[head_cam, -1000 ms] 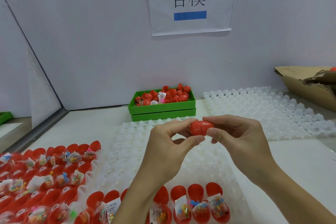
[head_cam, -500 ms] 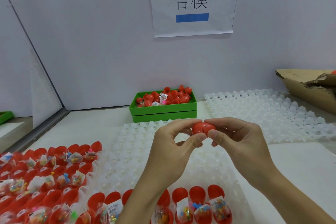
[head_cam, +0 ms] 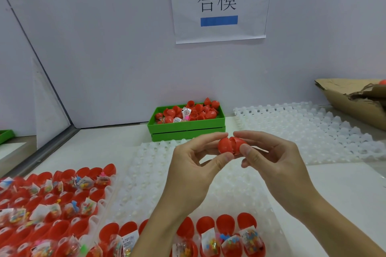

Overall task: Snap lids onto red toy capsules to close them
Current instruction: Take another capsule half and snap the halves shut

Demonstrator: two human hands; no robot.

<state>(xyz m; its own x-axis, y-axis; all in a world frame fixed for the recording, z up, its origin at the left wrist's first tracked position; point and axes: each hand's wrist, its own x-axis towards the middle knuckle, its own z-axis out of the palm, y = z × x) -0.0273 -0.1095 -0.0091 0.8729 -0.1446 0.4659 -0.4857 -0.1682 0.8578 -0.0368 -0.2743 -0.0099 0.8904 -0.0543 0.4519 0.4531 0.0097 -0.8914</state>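
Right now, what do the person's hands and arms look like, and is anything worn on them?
The left hand and right hand are bare: no gloves, rings or watch in view. Both forearms are uncovered, with no sleeve visible. Fingernails are short and unpainted.

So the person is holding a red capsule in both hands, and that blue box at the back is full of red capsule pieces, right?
Not quite: the box at the back is green, not blue, as the head view shows. The rest holds: the left hand and the right hand both pinch the red capsule, and the box does hold red capsule pieces.
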